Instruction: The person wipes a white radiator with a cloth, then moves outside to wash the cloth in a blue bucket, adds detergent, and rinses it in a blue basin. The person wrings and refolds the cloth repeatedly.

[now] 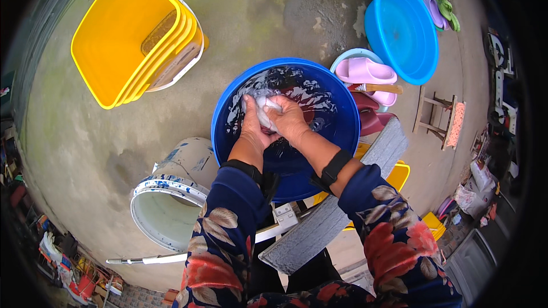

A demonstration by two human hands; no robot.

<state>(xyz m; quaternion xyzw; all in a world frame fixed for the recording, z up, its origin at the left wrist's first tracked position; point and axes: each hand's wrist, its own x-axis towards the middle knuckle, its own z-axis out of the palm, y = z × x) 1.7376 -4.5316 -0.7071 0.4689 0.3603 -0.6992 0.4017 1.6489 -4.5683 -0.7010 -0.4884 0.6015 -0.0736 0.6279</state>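
Note:
Both of my hands are over the water in a deep blue tub (344,157). Between them is a pale, wet, bunched cloth (264,108). My left hand (253,126) grips it from the left, thumb up along its side. From the right, my right hand (291,118) closes on the same cloth, fingers curled against it. Something reddish shows in the rippling water beneath, too blurred by reflections to name. Dark bands circle both wrists at the sleeve ends.
Stacked yellow buckets (94,40) lie at upper left, a paint-stained white bucket (185,162) nearer. Right of the tub are pink slippers (365,72), a wooden-handled brush (382,88), a light-blue basin (402,31) and a small stool (436,113). A grey board (311,234) slants before me.

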